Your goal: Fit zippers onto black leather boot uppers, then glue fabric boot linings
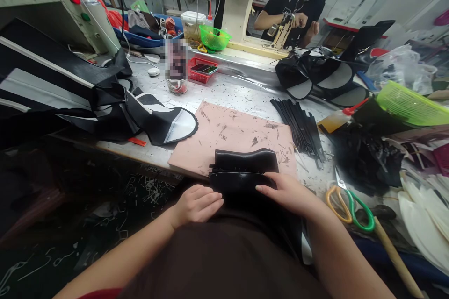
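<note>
The right hand (289, 194) is grasping a glossy black piece (242, 181) over the pink board's (238, 126) near edge; the left hand (198, 203) is curling nearby, its grip unclear.

Workshop with sewing machine (235, 13), scissors (342, 185)

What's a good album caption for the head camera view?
Right hand on glossy black material, left hand close, at scuffed pink board.

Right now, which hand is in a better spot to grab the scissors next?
Probably the right hand. The scissors lie on its side, near the right forearm; the left hand is farther away. But the right hand holds the black piece, so it would need to let go first.
</note>
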`<state>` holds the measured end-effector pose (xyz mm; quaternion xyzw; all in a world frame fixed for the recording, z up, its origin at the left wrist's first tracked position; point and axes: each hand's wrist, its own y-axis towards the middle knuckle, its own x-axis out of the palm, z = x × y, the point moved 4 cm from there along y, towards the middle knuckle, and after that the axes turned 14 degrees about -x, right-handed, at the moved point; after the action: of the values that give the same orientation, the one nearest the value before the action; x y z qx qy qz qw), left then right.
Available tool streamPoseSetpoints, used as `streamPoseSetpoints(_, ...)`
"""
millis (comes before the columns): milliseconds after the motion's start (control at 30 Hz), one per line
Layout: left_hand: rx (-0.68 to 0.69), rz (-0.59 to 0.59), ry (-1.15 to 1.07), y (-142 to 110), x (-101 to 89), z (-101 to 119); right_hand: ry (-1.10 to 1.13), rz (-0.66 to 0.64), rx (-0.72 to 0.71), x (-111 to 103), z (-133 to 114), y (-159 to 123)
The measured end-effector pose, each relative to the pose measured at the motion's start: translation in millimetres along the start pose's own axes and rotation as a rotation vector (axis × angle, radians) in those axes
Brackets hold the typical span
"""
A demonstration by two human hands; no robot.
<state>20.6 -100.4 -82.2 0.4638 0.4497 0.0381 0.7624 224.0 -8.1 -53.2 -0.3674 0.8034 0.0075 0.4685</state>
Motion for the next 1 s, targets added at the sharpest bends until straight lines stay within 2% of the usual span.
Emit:
streamPoseSetpoints(267, 0.032, -0.022, 0.050, 7, 2.5, 1, -0.019, 0.000, 0.007, -2, -4, 1)
streamPoseSetpoints(367, 0.068, -0.114, 0.110, 17, 12.0, 3, -0.044, -0.005, -0.008, -4, -7, 3)
streamPoseSetpoints(500, 0.020, -0.278, 0.234, 23, 28.5, -1, -0.110, -0.039, -0.033, -13, -12, 8)
streamPoseSetpoints(600, -0.004, -0.346, 0.258, 22, 35.2, -5, -0.155, -0.046, -0.026, -19, -13, 17)
streamPoseSetpoints(733, -0.014, -0.356, 0.226, 21, 35.7, -12, -0.208, -0.045, -0.041, -22, -8, 33)
streamPoseSetpoints(867, 0.005, -0.308, 0.170, 21, 32.4, -19, -0.119, -0.154, -0.027, -19, 1, 43)
streamPoseSetpoints(1000, 0.030, -0.279, 0.137, 19, 33.4, -25, -0.046, -0.224, -0.099, -16, 1, 43)
